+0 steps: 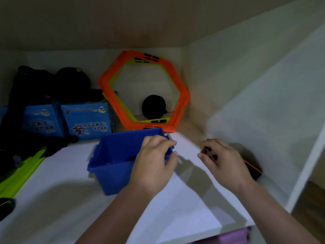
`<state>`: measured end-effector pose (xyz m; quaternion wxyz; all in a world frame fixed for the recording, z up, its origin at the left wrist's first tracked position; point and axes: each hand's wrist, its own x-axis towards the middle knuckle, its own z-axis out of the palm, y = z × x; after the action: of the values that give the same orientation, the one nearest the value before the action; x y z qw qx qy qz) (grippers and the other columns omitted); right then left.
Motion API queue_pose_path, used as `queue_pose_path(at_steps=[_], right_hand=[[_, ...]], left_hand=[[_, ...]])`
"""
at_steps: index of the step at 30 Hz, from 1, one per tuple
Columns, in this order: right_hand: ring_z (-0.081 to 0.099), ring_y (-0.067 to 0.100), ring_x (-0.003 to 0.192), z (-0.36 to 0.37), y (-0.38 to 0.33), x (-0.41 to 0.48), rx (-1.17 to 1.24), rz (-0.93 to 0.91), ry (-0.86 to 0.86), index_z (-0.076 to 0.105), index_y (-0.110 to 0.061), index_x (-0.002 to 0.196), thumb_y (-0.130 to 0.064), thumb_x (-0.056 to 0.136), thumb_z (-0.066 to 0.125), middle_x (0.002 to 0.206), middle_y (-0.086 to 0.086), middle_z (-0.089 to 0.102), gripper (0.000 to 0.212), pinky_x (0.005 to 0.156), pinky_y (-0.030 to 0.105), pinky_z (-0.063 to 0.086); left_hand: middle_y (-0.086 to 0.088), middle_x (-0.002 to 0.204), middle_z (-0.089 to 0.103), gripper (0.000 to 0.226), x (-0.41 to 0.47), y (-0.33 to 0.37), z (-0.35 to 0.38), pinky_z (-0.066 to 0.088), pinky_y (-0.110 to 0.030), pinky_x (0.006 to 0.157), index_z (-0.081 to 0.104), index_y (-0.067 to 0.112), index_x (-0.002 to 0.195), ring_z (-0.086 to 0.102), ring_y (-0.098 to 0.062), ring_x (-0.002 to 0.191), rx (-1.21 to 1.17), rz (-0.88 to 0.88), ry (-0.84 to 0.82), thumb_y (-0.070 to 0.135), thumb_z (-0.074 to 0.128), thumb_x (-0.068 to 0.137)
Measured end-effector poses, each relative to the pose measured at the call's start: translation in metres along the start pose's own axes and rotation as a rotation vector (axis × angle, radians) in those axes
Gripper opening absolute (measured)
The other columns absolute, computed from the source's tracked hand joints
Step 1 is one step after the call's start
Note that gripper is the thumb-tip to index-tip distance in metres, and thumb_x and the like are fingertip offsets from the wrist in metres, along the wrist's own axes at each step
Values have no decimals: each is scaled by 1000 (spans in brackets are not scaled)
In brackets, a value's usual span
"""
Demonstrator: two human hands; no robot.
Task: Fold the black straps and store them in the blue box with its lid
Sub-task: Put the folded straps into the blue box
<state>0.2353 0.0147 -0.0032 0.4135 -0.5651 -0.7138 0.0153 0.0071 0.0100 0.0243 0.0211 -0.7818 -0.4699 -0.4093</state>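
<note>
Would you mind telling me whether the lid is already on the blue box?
No: the blue box stands open on the white shelf, its inside visible, with the left hand gripping its right rim.

Dim shelf interior, soft motion blur, hand shadows, wide-angle edge bending.

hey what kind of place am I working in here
Probably a white storage shelf or cupboard for sports gear: orange hexagonal rings lean on the back wall, beside blue Lucky Star boxes and dark bags.
</note>
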Motion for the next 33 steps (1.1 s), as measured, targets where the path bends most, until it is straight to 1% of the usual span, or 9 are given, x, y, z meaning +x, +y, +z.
queue_pose_path(at_steps=[4, 7, 12, 17, 21, 24, 26, 31, 33], right_hand=[[66, 21, 100, -35, 34, -12, -288, 197, -10, 64, -31, 120, -40, 87, 64, 121, -8, 61, 34, 79, 36, 55], [65, 26, 106, -50, 55, -21, -406, 327, -91, 60, -27, 123, -41, 84, 65, 122, 0, 61, 41, 85, 38, 54], [65, 28, 107, -41, 75, -29, -454, 375, -151, 56, -19, 124, -37, 86, 60, 121, 7, 65, 42, 87, 39, 53], [62, 22, 118, -28, 90, -39, -464, 405, -145, 41, -19, 147, -36, 94, 52, 139, 3, 58, 56, 97, 32, 48], [59, 20, 123, -27, 94, -48, -439, 403, -122, 36, -21, 152, -35, 92, 54, 142, 2, 56, 63, 102, 30, 47], [58, 23, 125, -31, 92, -52, -376, 392, -101, 38, -20, 151, -33, 89, 57, 141, 3, 57, 67, 103, 33, 47], [57, 21, 126, -33, 89, -52, -352, 382, -87, 40, -21, 149, -34, 87, 58, 141, 1, 57, 66, 103, 33, 47], [57, 22, 115, -33, 71, -48, -343, 333, -18, 55, -23, 131, -48, 78, 46, 123, -2, 62, 59, 94, 35, 48], [59, 13, 94, -37, 62, -42, -216, 295, 15, 62, -28, 112, -39, 80, 57, 99, -10, 66, 34, 81, 28, 42]], left_hand=[[8, 114, 62, 31, 17, 35, 57, 40, -25, 96, 68, 24, 121, 46, -13, 112, -102, 90, -104, 33, 54, 94], [3, 118, 64, 38, 24, 51, 107, 44, -32, 97, 65, 21, 125, 50, -18, 113, -132, 59, -238, 34, 54, 91], [-6, 131, 63, 59, 36, 70, 174, 45, -39, 102, 55, 16, 137, 52, -30, 123, -181, -56, -517, 43, 53, 84], [-10, 133, 62, 58, 44, 77, 197, 46, -39, 103, 52, 15, 140, 49, -32, 126, -209, -93, -618, 38, 53, 86], [-10, 119, 61, 58, 50, 76, 199, 45, -34, 89, 62, 19, 123, 50, -31, 117, -188, -83, -693, 49, 50, 74], [-4, 95, 56, 19, 49, 78, 196, 35, -26, 60, 58, 26, 82, 56, -23, 93, -285, -122, -669, 42, 62, 73], [0, 89, 52, 14, 47, 80, 190, 31, -21, 55, 53, 26, 76, 56, -19, 82, -373, -130, -646, 32, 66, 75], [3, 90, 60, 23, 46, 84, 171, 40, -20, 66, 67, 21, 86, 60, -12, 84, -533, -97, -513, 30, 59, 67], [7, 93, 68, 31, 48, 82, 157, 48, -21, 74, 71, 24, 94, 64, -8, 89, -560, -107, -458, 28, 58, 66]])
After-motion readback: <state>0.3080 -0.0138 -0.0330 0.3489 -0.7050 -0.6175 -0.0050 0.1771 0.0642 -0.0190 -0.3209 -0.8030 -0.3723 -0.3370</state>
